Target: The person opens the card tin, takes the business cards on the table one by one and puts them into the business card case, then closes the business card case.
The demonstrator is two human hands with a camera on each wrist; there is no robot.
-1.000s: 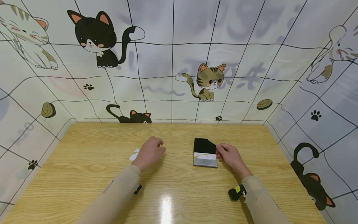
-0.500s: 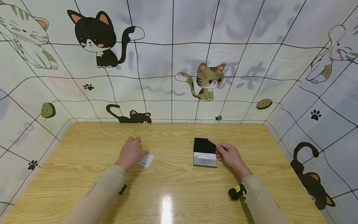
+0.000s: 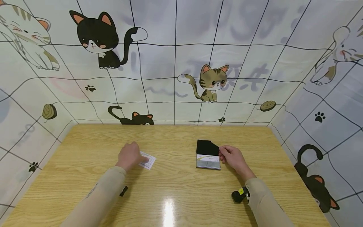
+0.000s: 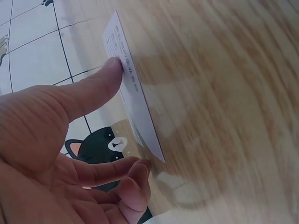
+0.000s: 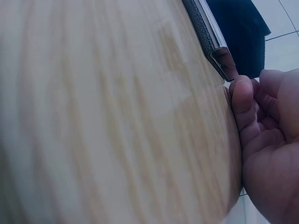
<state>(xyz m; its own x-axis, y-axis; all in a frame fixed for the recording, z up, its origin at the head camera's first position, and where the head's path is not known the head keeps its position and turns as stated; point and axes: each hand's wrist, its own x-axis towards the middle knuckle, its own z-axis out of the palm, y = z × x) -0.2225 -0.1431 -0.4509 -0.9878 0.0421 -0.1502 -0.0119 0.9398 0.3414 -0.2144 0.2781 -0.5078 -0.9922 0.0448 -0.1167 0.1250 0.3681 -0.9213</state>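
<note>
On the left of the table, my left hand [image 3: 129, 156] has its thumb on the printed face of a white business card [image 3: 149, 160]. In the left wrist view its curled fingers [image 4: 135, 182] are at the card's lower end, and a second thin white layer shows beneath the card [image 4: 136, 105]. My right hand [image 3: 233, 158] pinches the right side of a business card case [image 3: 208, 165] that lies with its black flap [image 3: 205, 147] open. A white card [image 3: 208, 158] shows inside the case. Close up, the right thumb [image 5: 243, 95] is at the case's corner [image 5: 224, 63].
The wooden table [image 3: 175, 189] runs back to a wall covering [image 3: 158, 63] printed with cats and grid lines. Similar printed sheets stand on both sides. Small black devices, such as the right one [image 3: 239, 196], are strapped at the wrists.
My left hand has moved left from mid-table, uncovering the card, and its thumb has come down onto the card. The right hand and card case have stayed in place.
</note>
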